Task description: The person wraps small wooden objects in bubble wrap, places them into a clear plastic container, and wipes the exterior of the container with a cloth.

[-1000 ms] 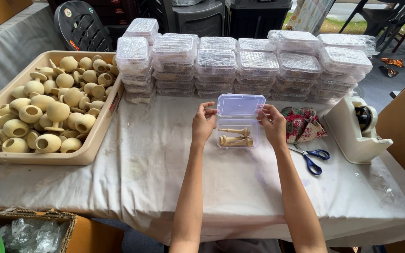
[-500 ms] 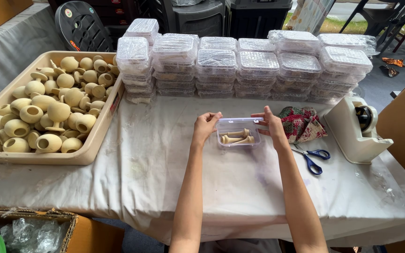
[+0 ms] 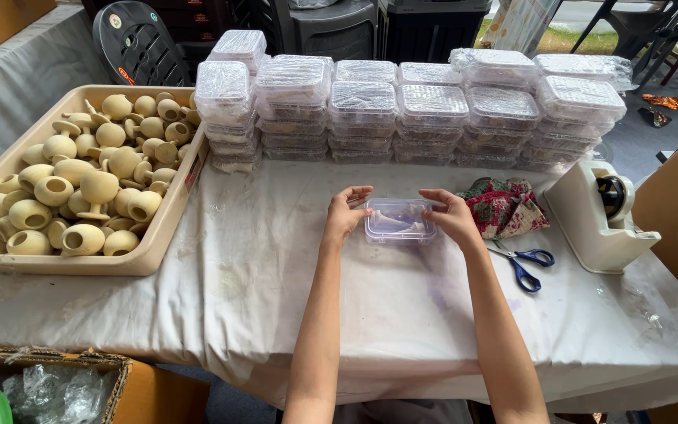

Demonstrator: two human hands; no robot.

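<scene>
The clear plastic hinged container [image 3: 399, 221] sits on the white cloth-covered bench [image 3: 276, 306], at mid-bench, directly in front of the person. Its lid is down. Pale wooden pieces are visible through the lid; their exact shape cannot be told.

The left hand [image 3: 347, 212] is at the left end of the container, fingers curled and pressing on the lid edge and side wall. The right hand [image 3: 453, 218] is at the right end, fingers bent over the lid corner and grasping the container from that side. Both hands are in contact with the container; neither holds anything else.

Surrounding items:
- Beige tray [image 3: 162, 235], at the left of the bench, filled with unfinished wooden spinning tops [image 3: 80, 188] heaped loosely.
- Stacks of closed clear plastic containers [image 3: 425, 110], in a row along the far edge of the bench, behind the hands.
- Folded red patterned cloth [image 3: 504, 206], just beside the right hand.
- Blue-handled scissors [image 3: 523, 263], lying flat, near the right wrist.
- White tape dispenser [image 3: 598, 216], at the right of the bench, well apart from the container.
- Cardboard box [image 3: 64, 389], below the near left edge of the bench, containing crumpled clear plastic.
</scene>
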